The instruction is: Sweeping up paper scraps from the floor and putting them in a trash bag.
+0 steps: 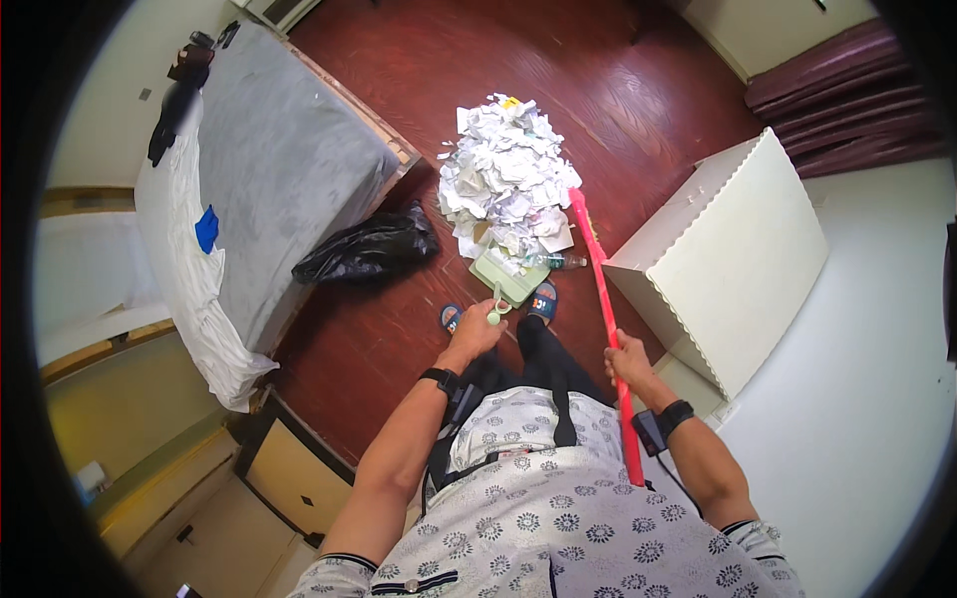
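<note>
1. The left grip [478, 337] is clasped on the handle end of a pale green dustpan [516, 290], its fingers curled at the handle's ringed tip.
2. The left forearm [402, 439] slants up and rightward from the lower edge to this grip, nearly straight, with a black wristband [441, 379] just behind the hand.
3. The dustpan lies just ahead of the left grip, on the dark red floor [399, 344], with paper scraps on it.
4. The right grip [627, 362] is wrapped around a red broom pole [605, 289], well apart from the left grip and to its right.
5. The right forearm [698, 460] rises leftward to the pole, bent at the elbow; a second black band [678, 415] circles the wrist.
6. From the right grip, the pole runs forward and slightly left to the edge of a heap of white paper scraps [503, 164]; its other end reaches back beside the waist.
7. The heap lies ahead of both grips, just beyond the dustpan.
8. A clear bottle [561, 261] lies ahead and right of the left grip, at the dustpan's far right corner.
9. A black plastic bag [367, 246] sits forward and left of the left grip; a white cabinet [733, 269] stands forward and right of the right grip.
</note>
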A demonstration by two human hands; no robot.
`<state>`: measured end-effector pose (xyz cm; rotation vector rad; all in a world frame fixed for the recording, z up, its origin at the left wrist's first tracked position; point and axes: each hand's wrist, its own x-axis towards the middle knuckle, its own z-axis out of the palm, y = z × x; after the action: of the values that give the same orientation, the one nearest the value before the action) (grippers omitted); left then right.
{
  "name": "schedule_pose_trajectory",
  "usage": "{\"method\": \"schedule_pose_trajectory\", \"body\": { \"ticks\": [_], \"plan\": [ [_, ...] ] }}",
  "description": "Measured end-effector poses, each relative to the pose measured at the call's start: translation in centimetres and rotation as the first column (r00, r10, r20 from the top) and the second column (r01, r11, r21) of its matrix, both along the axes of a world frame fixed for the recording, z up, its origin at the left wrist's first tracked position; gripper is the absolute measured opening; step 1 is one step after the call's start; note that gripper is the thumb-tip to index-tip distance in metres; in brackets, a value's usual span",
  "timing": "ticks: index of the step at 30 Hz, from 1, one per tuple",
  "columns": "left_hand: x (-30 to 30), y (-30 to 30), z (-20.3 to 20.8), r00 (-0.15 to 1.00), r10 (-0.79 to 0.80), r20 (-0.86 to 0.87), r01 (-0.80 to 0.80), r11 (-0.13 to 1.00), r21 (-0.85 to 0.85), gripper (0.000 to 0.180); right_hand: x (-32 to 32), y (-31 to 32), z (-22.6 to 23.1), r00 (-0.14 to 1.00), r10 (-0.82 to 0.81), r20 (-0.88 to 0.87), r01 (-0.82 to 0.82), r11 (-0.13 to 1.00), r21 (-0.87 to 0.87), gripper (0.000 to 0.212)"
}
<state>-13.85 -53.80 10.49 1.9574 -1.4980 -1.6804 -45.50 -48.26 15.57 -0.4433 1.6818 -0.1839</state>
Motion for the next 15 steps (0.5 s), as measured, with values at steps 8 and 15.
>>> {"method": "schedule_pose_trajectory", "body": {
  "ticks": [8, 15],
  "plan": [
    [0.9, -0.4, 1.9, 0.999, -0.035, -0.029, 0.037, 0.997, 0.069, 0.038, 4.7, 0.2, 5.5, 0.962, -0.2, 0.184, 0.188, 0.979, 0.082, 0.034],
    [3.8, 0.9, 0.7, 0.998, -0.033, -0.046, 0.029, 0.996, -0.088, 0.036, 6.0, 1.6, 8.2, 0.955, -0.095, 0.282, 0.1, 0.995, -0.002, 0.07]
  ]
}}
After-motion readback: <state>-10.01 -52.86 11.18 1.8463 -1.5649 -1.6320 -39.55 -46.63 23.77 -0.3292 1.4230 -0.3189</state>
